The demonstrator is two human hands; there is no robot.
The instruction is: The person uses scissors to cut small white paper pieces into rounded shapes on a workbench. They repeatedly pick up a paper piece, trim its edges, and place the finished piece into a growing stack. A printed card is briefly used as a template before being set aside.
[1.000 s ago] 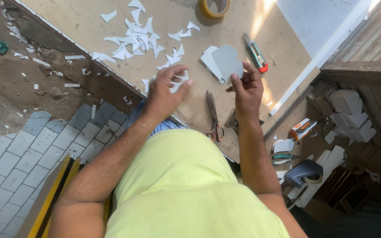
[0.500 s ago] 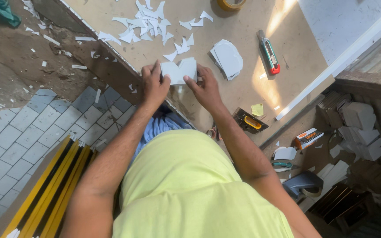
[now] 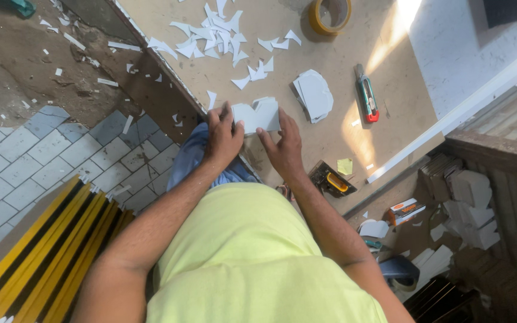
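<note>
Hard sunlight is thrown in bright streaks across the brown board [image 3: 390,113] from the upper right, the white wall [image 3: 450,54] is nearly washed out, the lower right is left in deep shadow, and focus is kept sharp.

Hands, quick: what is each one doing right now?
Left hand: gripping the white cut piece on the board.
Right hand: fingers spread, touching the same piece.

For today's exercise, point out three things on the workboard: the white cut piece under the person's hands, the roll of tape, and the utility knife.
white cut piece [image 3: 258,115]: head view, on its flat middle.
roll of tape [image 3: 315,20]: head view, on its yellow left rim.
utility knife [image 3: 367,96]: head view, on its handle.
</note>
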